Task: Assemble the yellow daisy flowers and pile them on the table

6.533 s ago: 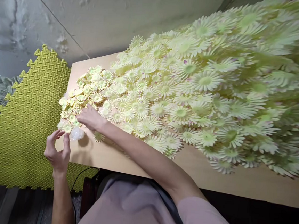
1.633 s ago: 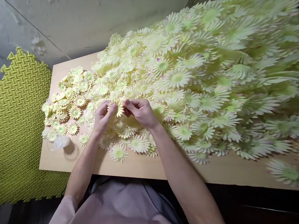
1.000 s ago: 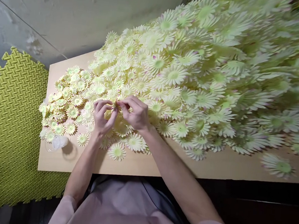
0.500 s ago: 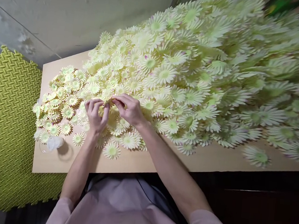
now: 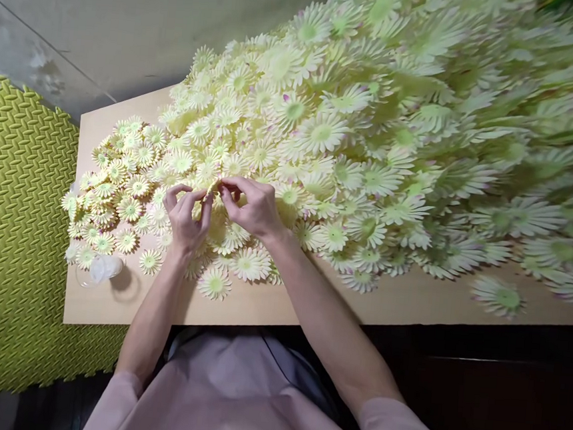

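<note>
Over the front of a big heap of artificial daisy heads (image 5: 321, 134), my two hands meet at a small pale yellow artificial flower (image 5: 213, 186), seen nearly edge-on. My left hand (image 5: 186, 216) pinches it from the left between thumb and fingers. From the right, my right hand (image 5: 253, 205) holds its other edge with thumb and forefinger. Fingers cover most of this flower. Smaller daisies with green centres (image 5: 129, 209) lie left of my hands. One loose daisy (image 5: 214, 282) rests on the wood just below my left hand.
A clear cup (image 5: 104, 269) with whitish content stands at the table's (image 5: 258, 309) left front corner. Yellow-green foam mats (image 5: 14, 231) cover the left side. A stained grey wall (image 5: 147, 22) rises behind. The heap runs far right, blurred there.
Both hands have shifted slightly up and right with the flower, which now shows more edge-on between the fingertips. The camera view has moved a little. The heap looks the same.
</note>
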The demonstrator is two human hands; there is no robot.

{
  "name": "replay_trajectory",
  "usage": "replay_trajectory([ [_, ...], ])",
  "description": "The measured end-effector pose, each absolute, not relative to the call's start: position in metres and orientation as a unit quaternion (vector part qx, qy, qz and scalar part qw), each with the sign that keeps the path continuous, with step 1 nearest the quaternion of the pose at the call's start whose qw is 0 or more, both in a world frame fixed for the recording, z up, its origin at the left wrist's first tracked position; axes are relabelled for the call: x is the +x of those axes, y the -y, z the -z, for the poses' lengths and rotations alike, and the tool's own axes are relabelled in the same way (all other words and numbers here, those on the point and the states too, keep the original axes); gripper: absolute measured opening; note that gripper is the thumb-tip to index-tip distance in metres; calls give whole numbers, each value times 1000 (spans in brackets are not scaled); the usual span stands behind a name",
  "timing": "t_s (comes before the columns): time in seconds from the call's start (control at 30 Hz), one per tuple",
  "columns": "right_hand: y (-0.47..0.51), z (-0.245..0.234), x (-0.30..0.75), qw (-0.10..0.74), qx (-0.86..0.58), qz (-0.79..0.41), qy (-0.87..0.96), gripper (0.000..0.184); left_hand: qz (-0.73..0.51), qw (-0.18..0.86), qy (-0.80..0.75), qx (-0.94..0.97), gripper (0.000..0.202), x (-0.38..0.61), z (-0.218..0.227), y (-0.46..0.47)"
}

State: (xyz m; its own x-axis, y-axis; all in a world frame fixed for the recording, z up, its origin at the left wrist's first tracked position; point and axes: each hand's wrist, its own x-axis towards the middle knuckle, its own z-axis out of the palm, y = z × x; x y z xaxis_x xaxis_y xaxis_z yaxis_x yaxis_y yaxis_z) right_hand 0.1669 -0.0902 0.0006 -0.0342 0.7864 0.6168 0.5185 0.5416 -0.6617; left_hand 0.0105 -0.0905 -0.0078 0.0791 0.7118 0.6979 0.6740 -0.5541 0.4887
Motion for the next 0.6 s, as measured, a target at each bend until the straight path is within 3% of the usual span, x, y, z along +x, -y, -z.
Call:
replay_trajectory([
  [0.4, 95, 4, 156, 531, -495, -89, 682, 8, -502, 7, -439, 745, 4, 14, 10, 92],
  [0.6, 92, 3, 162, 555, -451, -99, 692, 12, -505, 3, -454, 734, 6, 12, 9, 92],
])
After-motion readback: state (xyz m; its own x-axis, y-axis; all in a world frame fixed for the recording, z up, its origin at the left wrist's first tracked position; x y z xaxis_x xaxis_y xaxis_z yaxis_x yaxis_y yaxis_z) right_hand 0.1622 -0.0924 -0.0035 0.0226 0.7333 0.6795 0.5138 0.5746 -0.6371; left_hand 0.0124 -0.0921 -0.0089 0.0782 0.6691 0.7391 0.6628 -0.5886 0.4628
